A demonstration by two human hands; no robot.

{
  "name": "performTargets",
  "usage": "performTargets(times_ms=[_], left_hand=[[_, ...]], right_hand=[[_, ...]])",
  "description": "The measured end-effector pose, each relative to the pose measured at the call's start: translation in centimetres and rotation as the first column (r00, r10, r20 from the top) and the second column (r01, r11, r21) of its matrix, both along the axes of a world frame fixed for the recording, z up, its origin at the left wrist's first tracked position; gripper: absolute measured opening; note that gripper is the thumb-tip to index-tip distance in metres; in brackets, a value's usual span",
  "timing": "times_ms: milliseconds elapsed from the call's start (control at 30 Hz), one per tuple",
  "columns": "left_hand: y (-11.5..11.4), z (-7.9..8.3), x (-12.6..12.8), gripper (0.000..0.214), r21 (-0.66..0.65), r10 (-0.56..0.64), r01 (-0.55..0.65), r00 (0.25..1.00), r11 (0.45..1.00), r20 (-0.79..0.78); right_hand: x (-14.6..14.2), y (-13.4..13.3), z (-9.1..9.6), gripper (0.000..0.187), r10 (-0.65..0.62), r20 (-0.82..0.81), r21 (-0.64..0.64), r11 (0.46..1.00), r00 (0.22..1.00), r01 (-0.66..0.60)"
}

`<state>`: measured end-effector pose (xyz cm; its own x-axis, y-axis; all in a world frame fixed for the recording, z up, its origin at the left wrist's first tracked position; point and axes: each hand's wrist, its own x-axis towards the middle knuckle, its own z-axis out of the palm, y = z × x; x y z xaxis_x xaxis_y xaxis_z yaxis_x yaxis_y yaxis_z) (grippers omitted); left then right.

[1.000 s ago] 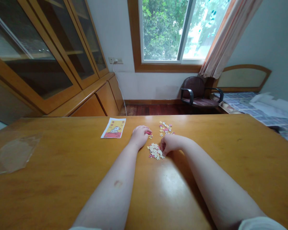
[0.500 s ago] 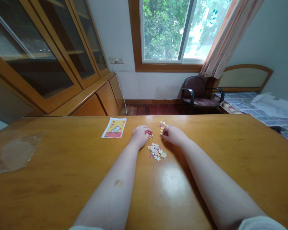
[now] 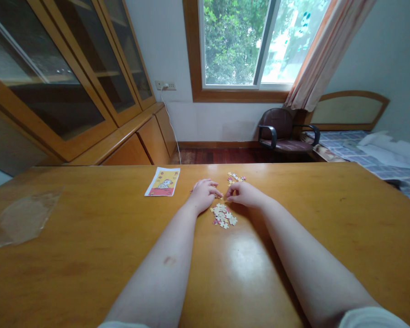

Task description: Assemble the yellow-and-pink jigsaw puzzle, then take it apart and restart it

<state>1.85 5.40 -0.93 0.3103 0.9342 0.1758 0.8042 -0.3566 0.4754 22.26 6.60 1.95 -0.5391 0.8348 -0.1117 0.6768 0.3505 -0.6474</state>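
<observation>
Both my hands rest on a wooden table [image 3: 89, 228], fingertips almost meeting. My left hand [image 3: 202, 193] lies palm down with fingers curled and pinched on a small puzzle piece. My right hand [image 3: 243, 193] is pinched too, pointing left toward the left fingertips; what it holds is too small to name. A heap of small jigsaw pieces [image 3: 222, 216] lies just in front of both hands. A second scatter of pieces [image 3: 236, 177] lies beyond my right hand. A yellow and red picture card [image 3: 162, 181] lies flat to the left of my left hand.
A clear plastic bag [image 3: 20, 218] lies at the table's left edge. Glass-door wooden cabinets [image 3: 71, 82] run along the left wall. Past the table stand a dark armchair [image 3: 282, 132], a window and a bed [image 3: 369, 155] at the right.
My right hand left the near heap, reached to the far scatter, then drew back left toward my left hand. My left hand's fingers uncurled slightly and met it.
</observation>
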Motion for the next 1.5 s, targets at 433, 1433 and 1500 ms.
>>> performTargets(times_ms=[433, 1433, 1500], left_hand=[[0.6, -0.4, -0.5, 0.034, 0.022, 0.105, -0.106, 0.994, 0.994, 0.042], [0.5, -0.4, -0.5, 0.033, 0.064, 0.090, -0.097, 0.992, 0.993, 0.093], [0.6, -0.5, -0.5, 0.033, 0.065, 0.089, -0.095, 0.992, 0.993, 0.090]], right_hand=[[-1.2, -1.1, 0.7, 0.029, 0.110, 0.080, -0.106, 0.989, 0.991, -0.101], [-0.4, -0.3, 0.9, 0.016, -0.020, 0.167, 0.230, 0.973, 0.986, -0.020], [-1.1, -0.9, 1.1, 0.017, 0.115, 0.133, 0.139, 0.981, 0.984, -0.134]])
